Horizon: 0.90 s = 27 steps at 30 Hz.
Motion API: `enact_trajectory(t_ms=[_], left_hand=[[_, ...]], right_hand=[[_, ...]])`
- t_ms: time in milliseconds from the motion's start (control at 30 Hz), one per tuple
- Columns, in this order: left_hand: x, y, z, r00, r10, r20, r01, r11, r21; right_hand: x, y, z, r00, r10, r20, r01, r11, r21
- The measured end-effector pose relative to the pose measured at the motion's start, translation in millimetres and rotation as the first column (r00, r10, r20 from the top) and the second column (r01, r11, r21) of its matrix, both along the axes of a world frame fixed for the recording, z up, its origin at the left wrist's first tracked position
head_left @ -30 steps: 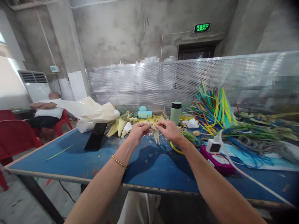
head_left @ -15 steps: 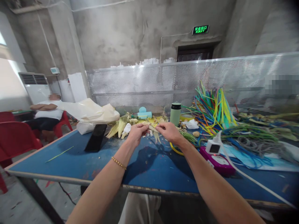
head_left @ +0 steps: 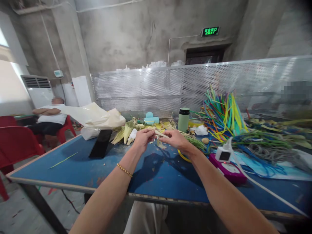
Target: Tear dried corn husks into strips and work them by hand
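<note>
From my end I see the left hand [head_left: 143,137] and right hand [head_left: 175,138], two in all, both pinched nearly closed on one pale husk strip [head_left: 161,133] mid-frame. I count one phone [head_left: 100,143] left of centre, one green bottle [head_left: 183,120] right of centre, one purple box [head_left: 229,169] lower right.

On my feed, the left hand [head_left: 144,137] covers one end of the pale husk strip [head_left: 161,134], and I cannot tell how the fingers of the right hand [head_left: 176,139] meet the other. Both forearms [head_left: 106,193] run off the bottom edge. The perforated screen [head_left: 141,83] hides the dark doorway's [head_left: 204,56] lower part. A pixelated patch [head_left: 297,92] masks something at right. The left edge crops the nearer red chair [head_left: 21,143].
</note>
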<state>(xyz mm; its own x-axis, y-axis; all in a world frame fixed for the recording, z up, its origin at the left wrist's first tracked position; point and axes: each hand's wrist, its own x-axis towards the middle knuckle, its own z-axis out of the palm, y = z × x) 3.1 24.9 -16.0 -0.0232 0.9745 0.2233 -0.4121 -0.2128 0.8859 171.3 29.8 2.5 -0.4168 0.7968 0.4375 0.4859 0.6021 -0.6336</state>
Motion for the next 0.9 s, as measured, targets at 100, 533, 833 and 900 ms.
enact_trajectory(t_ms=[100,533,833,900], left_hand=[[-0.7,0.5,0.4,0.999,-0.011,0.049,0.013,1.000,-0.028],[-1.1,3.1,-0.3,0.987,-0.021,0.158,0.035,0.996,-0.085],[3.3,-1.5,4.0,0.975,-0.042,0.217,0.051,0.998,-0.035],[3.5,-2.7,4.6,0.978,-0.026,0.208,0.035,0.999,-0.036]], right_hand=[[-3.1,-1.8,-0.1,0.993,-0.035,-0.110,0.030,0.998,-0.052],[-12.0,-0.1,-8.3,0.968,-0.094,-0.232,0.069,0.991,-0.112],[-16.2,9.6,-21.5,0.997,0.023,-0.080,-0.026,0.999,-0.042],[-17.0,10.0,-23.0,0.997,0.022,-0.074,-0.025,0.999,-0.039]])
